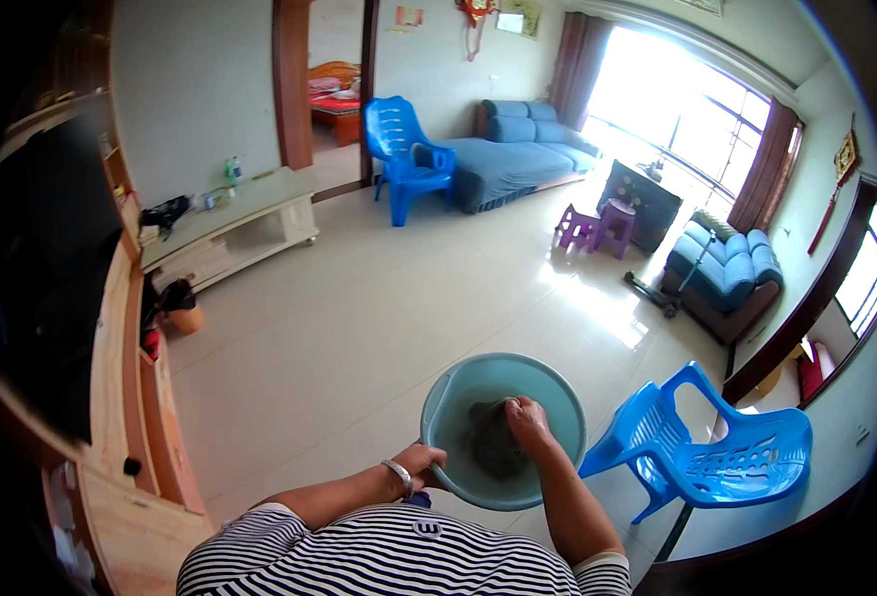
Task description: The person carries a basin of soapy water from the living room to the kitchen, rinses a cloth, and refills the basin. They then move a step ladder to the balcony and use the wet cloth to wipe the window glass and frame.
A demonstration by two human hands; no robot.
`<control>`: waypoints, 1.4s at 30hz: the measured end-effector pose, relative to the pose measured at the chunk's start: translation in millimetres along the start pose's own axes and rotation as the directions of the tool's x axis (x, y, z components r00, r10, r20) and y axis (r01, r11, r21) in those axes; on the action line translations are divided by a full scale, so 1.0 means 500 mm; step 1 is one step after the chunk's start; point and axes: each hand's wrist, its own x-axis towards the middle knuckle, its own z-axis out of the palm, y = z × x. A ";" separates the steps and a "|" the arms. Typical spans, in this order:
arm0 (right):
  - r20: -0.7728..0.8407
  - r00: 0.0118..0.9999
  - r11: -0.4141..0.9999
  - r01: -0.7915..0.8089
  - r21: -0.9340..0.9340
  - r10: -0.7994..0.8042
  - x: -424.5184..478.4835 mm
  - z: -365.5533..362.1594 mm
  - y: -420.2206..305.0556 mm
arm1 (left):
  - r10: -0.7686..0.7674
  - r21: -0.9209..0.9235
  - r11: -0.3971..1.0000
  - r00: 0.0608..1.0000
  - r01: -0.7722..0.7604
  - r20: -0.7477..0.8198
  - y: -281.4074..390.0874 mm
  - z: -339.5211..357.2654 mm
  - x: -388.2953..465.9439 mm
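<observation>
A round teal plastic basin (454, 477) is in front of my body, with water and a dark wet cloth (492, 439) inside. My left hand (418, 463) grips the basin's rim at its near left side; a silver bangle circles that wrist. Inside the basin, my right hand (528, 422) is closed on a bunched part of the cloth and lifts it a little. The rest of the cloth lies in the murky water. What is under the basin is hidden.
Close by on the right stands a blue plastic armchair (736, 458); another blue armchair (401, 160) is near the doorway. A low cabinet (260, 216), a waste bin (185, 316) and a wooden cabinet (133, 402) line the left. Purple stools (616, 216) and a scooter-like object (654, 296) stand farther right.
</observation>
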 end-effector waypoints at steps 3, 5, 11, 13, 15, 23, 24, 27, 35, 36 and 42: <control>-0.107 0.989 0.953 -0.131 -0.271 0.106 0.167 -0.053 -0.007 | -0.016 -0.003 1.000 1.000 0.016 0.012 0.098 0.009 0.163; -0.085 0.995 0.939 -0.070 -0.337 0.044 0.287 -0.070 0.024 | -0.030 0.013 0.999 0.998 0.029 0.050 0.146 0.003 0.302; 0.058 0.996 0.944 -0.041 -0.329 0.063 0.593 -0.153 0.075 | -0.072 0.024 0.997 0.997 0.072 0.019 0.378 0.160 0.519; 0.135 0.990 0.971 -0.012 -0.240 0.046 0.691 -0.175 0.074 | -0.062 0.024 0.998 0.998 0.062 0.015 0.437 0.191 0.604; 0.220 0.976 0.990 0.040 -0.137 -0.009 0.795 -0.202 0.065 | -0.041 0.050 0.998 0.999 0.039 0.035 0.494 0.220 0.708; 0.261 0.936 0.970 0.212 0.120 -0.237 1.219 -0.309 -0.031 | -0.022 -0.047 0.999 1.000 0.023 0.014 0.721 0.280 1.047; 0.219 0.938 0.963 0.253 0.098 -0.269 1.272 -0.324 -0.038 | -0.012 -0.047 0.999 1.000 0.012 0.002 0.753 0.300 1.081; 0.094 0.958 0.962 0.268 0.058 -0.273 1.438 -0.348 -0.044 | 0.019 -0.032 0.999 0.999 -0.021 -0.045 0.858 0.362 1.174; -0.175 0.970 0.956 0.116 -0.269 -0.167 1.914 -0.421 0.021 | 0.005 -0.014 1.000 0.999 -0.004 0.051 1.119 0.411 1.520; -0.148 0.982 0.958 0.074 -0.277 -0.119 1.968 -0.430 0.021 | -0.045 -0.020 0.999 0.997 0.047 0.060 1.158 0.414 1.563; -0.009 0.973 0.886 -0.214 -0.411 0.231 2.228 -0.518 -0.011 | -0.077 0.059 0.996 0.995 0.074 0.058 1.361 0.447 1.835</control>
